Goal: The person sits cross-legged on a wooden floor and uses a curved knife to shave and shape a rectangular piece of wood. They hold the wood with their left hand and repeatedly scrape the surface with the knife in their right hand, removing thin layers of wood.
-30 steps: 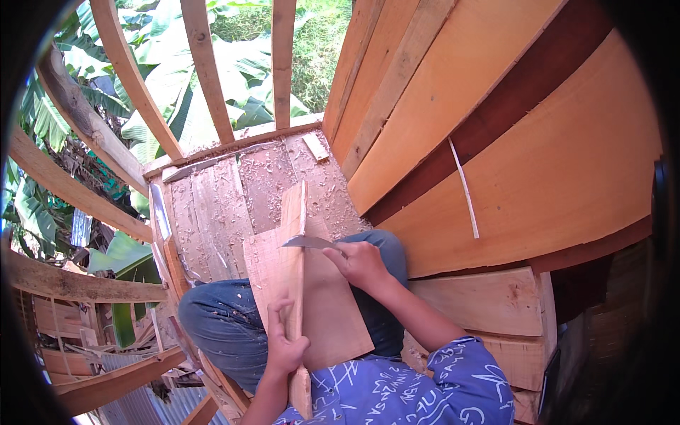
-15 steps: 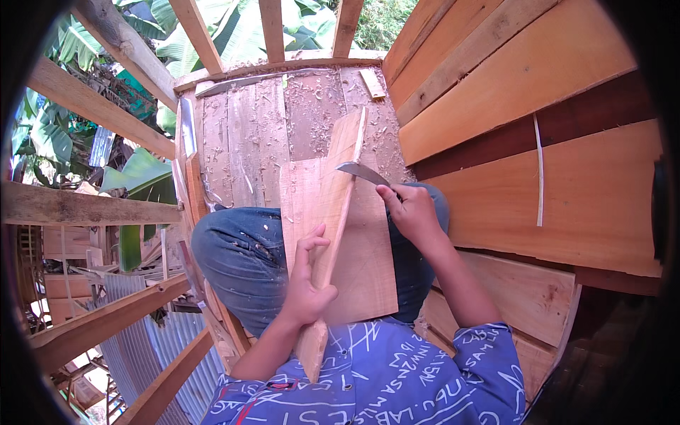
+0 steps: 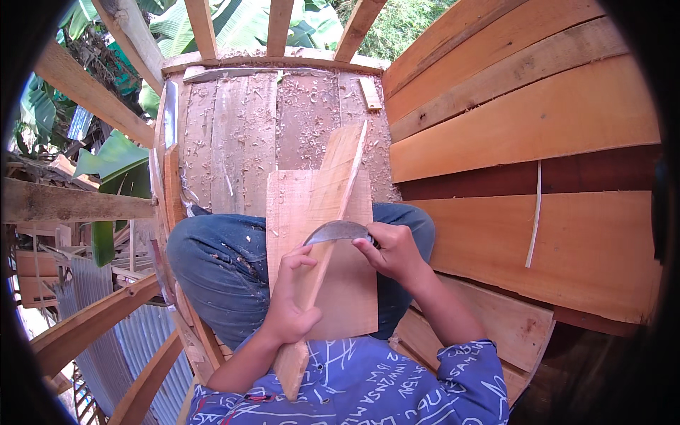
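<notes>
A narrow wooden plank slants over my lap, its near end against my shirt. My left hand is closed round its lower part, thumb on the right edge and fingers on the left. My right hand grips the handle of a curved knife, most of the handle hidden in the fist. The blade lies across the plank's edge just above my left fingers, its tip close to the index finger. Beneath the plank, a wider flat board rests across my thighs.
Wood shavings litter the plank floor. A small wood offcut and a long blade-like strip lie at the far end. Slatted rails stand on the left, and a board wall rises on the right.
The knife has come down along the plank toward me, from near its upper part to just above my left hand. My left hand keeps its hold. The whole view has shifted slightly.
</notes>
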`<action>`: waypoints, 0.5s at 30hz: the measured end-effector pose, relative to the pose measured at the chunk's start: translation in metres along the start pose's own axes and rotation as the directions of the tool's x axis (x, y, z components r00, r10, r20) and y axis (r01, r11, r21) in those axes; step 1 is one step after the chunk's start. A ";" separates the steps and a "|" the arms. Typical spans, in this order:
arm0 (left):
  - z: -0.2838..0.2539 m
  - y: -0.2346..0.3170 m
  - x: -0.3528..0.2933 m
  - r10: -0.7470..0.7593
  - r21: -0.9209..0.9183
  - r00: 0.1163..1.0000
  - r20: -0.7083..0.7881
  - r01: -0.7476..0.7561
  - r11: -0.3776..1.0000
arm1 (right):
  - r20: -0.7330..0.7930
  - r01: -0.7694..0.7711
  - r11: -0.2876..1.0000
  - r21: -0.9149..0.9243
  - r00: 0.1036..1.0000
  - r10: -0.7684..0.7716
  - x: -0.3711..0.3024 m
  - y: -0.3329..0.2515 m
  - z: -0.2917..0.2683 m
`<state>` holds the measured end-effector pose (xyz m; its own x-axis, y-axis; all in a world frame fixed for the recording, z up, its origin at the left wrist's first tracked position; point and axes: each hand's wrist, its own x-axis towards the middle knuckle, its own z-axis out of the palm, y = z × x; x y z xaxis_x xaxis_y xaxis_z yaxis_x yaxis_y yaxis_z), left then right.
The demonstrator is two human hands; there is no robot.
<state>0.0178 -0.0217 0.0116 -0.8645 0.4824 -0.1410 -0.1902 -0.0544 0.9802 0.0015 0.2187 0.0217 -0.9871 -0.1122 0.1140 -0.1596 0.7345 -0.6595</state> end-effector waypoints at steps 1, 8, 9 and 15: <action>-0.001 0.001 0.000 0.003 0.003 1.000 -0.005 -0.003 1.000 | -0.051 -0.123 0.992 0.015 0.991 0.124 0.005 0.003 -0.001; -0.007 0.002 0.003 0.000 0.012 0.999 0.037 0.000 1.000 | -0.133 -0.441 0.868 0.229 0.869 0.476 0.014 0.030 0.000; -0.007 0.001 0.003 -0.010 0.024 0.999 0.033 0.009 1.000 | -0.101 -0.423 0.874 0.239 0.884 0.456 0.009 0.019 0.003; 0.002 0.003 0.009 -0.015 0.103 1.000 0.017 0.013 0.995 | -0.052 -0.362 0.918 0.163 0.926 0.375 -0.005 -0.005 -0.009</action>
<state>0.0104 -0.0156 0.0135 -0.8536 0.4978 -0.1536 -0.1526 0.0429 0.9874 0.0072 0.2221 0.0310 -0.9730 0.2063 -0.1032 0.2097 0.6053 -0.7679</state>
